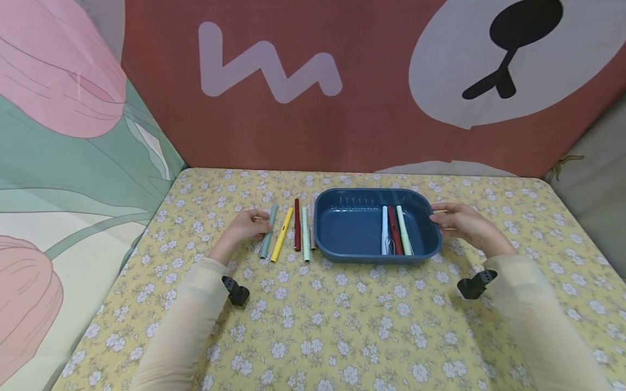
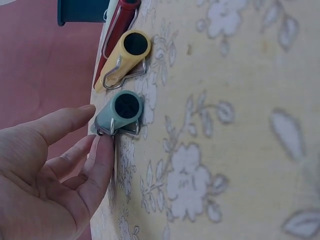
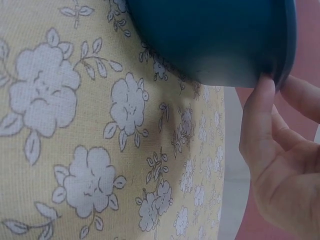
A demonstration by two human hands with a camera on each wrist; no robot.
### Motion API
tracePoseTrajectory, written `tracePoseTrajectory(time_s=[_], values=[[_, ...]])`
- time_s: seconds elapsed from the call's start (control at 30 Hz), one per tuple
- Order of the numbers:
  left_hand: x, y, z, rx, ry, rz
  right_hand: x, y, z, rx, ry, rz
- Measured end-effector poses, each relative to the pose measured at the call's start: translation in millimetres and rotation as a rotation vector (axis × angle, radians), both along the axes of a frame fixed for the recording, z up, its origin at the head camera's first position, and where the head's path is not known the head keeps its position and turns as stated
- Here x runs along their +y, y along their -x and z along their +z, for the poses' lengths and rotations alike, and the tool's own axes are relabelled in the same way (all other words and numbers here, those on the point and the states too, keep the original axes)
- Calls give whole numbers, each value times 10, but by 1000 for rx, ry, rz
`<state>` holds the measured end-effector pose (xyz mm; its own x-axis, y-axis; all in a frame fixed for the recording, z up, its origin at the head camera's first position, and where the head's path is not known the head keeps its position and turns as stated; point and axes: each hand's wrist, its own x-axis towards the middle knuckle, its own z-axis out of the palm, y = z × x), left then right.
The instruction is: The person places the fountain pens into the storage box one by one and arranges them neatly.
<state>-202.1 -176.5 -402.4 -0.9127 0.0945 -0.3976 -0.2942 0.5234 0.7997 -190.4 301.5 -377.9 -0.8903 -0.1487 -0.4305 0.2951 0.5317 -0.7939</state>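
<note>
In the head view my left hand [image 1: 250, 225] is at a teal pen [image 1: 268, 232] on the cloth, thumb and fingertips on either side of it. The left wrist view shows the pen's hollow end and wire clip, with a fingertip under the clip. To its right lie a yellow pen [image 1: 282, 234], a dark red pen [image 1: 297, 225], a pale green pen [image 1: 306, 234] and a pinkish pen [image 1: 313, 222] beside a blue tray [image 1: 342, 259]. My right hand [image 1: 462, 222] pinches the tray's right rim between thumb and fingers.
Inside the tray, towards its right, lie a light blue pen [image 1: 385, 231], a red pen [image 1: 394, 231] and a light green pen [image 1: 404, 231]. A yellow flowered cloth [image 1: 332, 326] covers the table. A printed fabric wall [image 1: 293, 136] rises behind it.
</note>
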Motion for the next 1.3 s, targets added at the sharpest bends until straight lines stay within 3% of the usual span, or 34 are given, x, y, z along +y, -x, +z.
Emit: tracePoseTrajectory(time_s=[0.3,0.83,1.1,1.3], values=[[55,-19,3,44,50,-6,-47,-10,42,-12,-10,7],[78,-11,16,38,91,-5,-40,-2,15,-10,-9,2],[52,-6,30,-3,32,3,-46,-2,12,-14,2,1],[36,3,109,11,-17,21,-38,9,17,-14,-1,-1]])
